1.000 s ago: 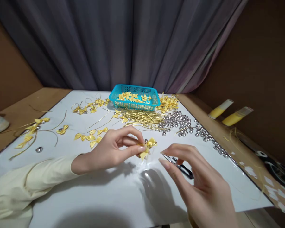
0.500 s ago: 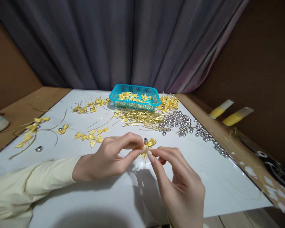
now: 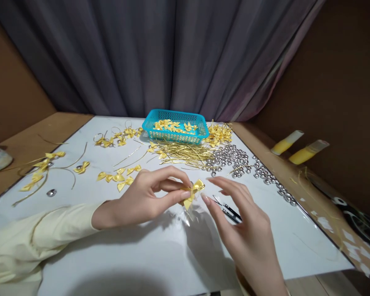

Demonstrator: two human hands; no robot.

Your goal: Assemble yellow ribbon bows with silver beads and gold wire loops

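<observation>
As left [image 3: 148, 198] pinches bow [image 3: 191, 199], right [image 3: 251, 228] — palming snips [image 3: 233, 213]

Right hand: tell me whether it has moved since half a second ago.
Yes: the right hand has shifted rightward, judged against the stationary teal plastic basket.

A grey curtain [image 3: 142, 53] hangs between two brown side panels [image 3: 342, 78].

The left hand [image 3: 148, 195] pinches with thumb and forefinger; just beside that grip, the right hand [image 3: 248, 224] curves, thumb and forefinger parted.
</observation>
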